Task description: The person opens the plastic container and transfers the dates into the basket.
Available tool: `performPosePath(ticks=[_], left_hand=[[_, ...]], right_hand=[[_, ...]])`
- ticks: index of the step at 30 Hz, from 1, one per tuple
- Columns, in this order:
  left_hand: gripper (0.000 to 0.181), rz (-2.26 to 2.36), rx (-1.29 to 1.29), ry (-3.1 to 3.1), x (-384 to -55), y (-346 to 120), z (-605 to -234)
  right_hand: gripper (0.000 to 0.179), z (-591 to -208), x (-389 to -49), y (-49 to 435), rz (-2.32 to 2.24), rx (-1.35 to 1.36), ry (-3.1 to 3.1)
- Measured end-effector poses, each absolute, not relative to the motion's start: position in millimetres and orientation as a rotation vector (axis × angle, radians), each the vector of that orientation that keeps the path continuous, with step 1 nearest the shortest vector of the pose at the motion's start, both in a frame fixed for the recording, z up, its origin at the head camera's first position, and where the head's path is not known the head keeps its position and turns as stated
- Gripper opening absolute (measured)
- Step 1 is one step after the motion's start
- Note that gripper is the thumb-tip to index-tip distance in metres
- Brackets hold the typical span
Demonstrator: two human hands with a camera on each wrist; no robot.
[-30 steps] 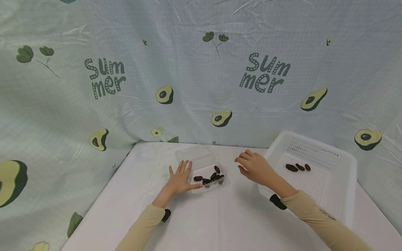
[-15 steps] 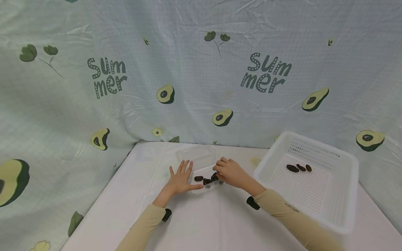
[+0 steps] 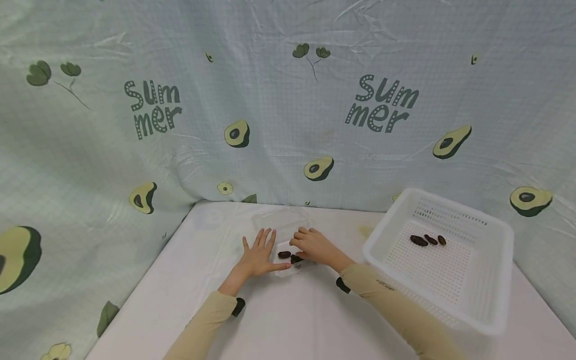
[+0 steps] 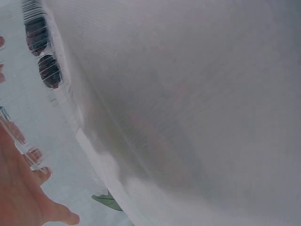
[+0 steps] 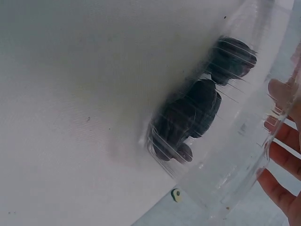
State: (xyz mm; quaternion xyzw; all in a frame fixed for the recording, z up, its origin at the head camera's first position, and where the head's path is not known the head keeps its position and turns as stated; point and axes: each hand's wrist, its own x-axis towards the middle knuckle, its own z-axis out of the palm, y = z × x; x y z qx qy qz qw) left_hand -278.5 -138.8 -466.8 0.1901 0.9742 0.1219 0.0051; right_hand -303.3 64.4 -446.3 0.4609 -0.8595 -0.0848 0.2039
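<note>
A clear plastic box (image 3: 282, 273) stands on the white table, its hinged lid (image 3: 274, 220) lying back. Inside are dark, wrinkled oval dried fruits that look like dates (image 3: 284, 254). My left hand (image 3: 257, 259) spreads its fingers along the box's left side, thumb across the front edge. From the right, my right hand (image 3: 315, 246) reaches over the box with bent fingers, covering part of the fruits. In the right wrist view, several dates (image 5: 204, 106) show through the wall; the right hand's fingers (image 5: 283, 157) are loosely bent beyond the rim with nothing visible between them.
A white perforated plastic basket (image 3: 503, 280) stands at the right, with 3 dates (image 3: 419, 240) on its floor. Behind the table hangs a pale curtain (image 3: 270, 90) printed with avocados and lettering. The right forearm passes beside the basket's near left corner.
My right hand has moved left from beside the basket to the box and then further left over the fruits. My left hand has stayed at the box.
</note>
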Motion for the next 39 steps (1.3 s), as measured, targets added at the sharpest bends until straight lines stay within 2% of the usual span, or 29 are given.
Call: performPosePath(ticks=[16,39], left_hand=[[0.105,0.358,0.582,3.047,-277.6,-137.9,-466.7],[0.107,0.400,0.632,3.054,-279.6,-138.5,-469.7]], right_hand=[[0.030,-457.1,-319.4,38.9,-0.422,1.303,-2.561],[0.021,-470.3,-329.9,27.5,-0.513,1.309,-2.519]])
